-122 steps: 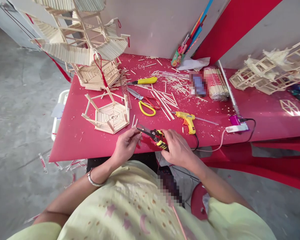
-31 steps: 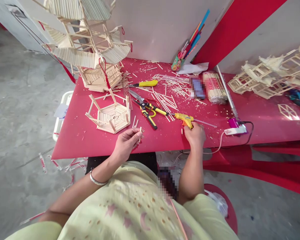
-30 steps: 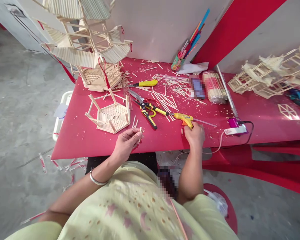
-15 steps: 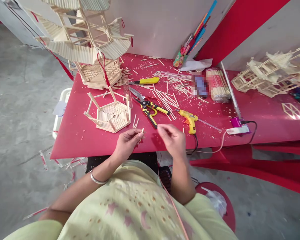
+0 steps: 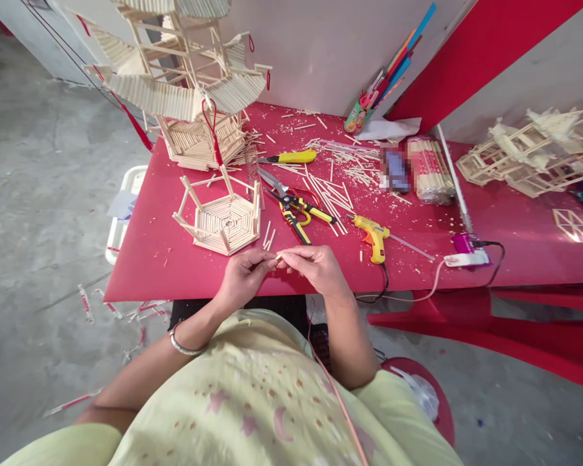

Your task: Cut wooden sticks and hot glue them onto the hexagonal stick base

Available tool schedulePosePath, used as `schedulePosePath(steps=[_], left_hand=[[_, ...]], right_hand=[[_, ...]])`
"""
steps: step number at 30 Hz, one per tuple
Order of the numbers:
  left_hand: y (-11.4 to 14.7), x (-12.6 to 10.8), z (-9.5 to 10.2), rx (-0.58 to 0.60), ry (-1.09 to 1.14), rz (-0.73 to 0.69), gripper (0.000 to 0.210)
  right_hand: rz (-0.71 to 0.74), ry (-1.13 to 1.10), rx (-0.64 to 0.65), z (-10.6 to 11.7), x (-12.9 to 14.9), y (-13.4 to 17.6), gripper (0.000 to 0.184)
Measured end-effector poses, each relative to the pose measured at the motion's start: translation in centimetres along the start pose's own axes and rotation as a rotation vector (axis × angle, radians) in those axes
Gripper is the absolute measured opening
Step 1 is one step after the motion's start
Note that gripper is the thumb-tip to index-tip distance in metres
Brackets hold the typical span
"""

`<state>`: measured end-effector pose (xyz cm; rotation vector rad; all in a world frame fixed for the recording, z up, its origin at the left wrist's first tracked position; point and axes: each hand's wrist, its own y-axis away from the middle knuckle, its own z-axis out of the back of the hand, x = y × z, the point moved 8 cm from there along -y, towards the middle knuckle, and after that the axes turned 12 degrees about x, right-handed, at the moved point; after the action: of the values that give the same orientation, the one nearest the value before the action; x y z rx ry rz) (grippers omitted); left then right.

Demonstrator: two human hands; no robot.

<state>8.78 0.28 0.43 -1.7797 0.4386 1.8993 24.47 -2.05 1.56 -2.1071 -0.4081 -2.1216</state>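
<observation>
Close to the table's front edge, my left hand [image 5: 245, 275] and my right hand [image 5: 315, 268] meet fingertip to fingertip. Between them they pinch a short wooden stick [image 5: 278, 257], mostly covered by the fingers. A few loose short sticks [image 5: 269, 237] lie just beyond my left hand. Left of those stands a small hexagonal stick frame [image 5: 228, 223] with a woven-looking floor and upright posts. Black-and-yellow pruning shears [image 5: 296, 217] rest past my hands, partly over red-handled scissors. A yellow hot glue gun [image 5: 373, 236] lies to the right of my right hand.
A tall stick pagoda [image 5: 184, 90] with red tassels stands at the back left. Behind the shears are a yellow utility knife [image 5: 296, 156] and scattered sticks [image 5: 325, 194]. Bundled sticks [image 5: 430, 171], a power strip [image 5: 466, 259] and another stick model [image 5: 529, 155] are on the right.
My right hand has moved left to meet my left hand and now grips the stick too. The stick has tipped from nearly upright to a flatter angle. The view has shifted slightly.
</observation>
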Motion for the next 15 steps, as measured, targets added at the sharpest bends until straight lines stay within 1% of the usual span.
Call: schedulePosePath(steps=[3, 9, 13, 15], left_hand=[[-0.1, -0.2, 0.1, 0.006, -0.007, -0.004, 0.022], [-0.2, 0.4, 0.3, 0.025, 0.057, 0.074, 0.027], [-0.2, 0.0, 0.6, -0.005, -0.025, 0.049, 0.026], [-0.2, 0.1, 0.4, 0.003, 0.012, 0.055, 0.027]], right_hand=[[-0.01, -0.035, 0.022, -0.1, -0.4, -0.4, 0.025], [-0.059, -0.136, 0.069, -0.2, -1.4, -1.0, 0.025], [-0.061, -0.13, 0.077, -0.1, -1.5, -1.2, 0.026], [-0.076, -0.172, 0.085, -0.2, -1.9, -1.3, 0.024]])
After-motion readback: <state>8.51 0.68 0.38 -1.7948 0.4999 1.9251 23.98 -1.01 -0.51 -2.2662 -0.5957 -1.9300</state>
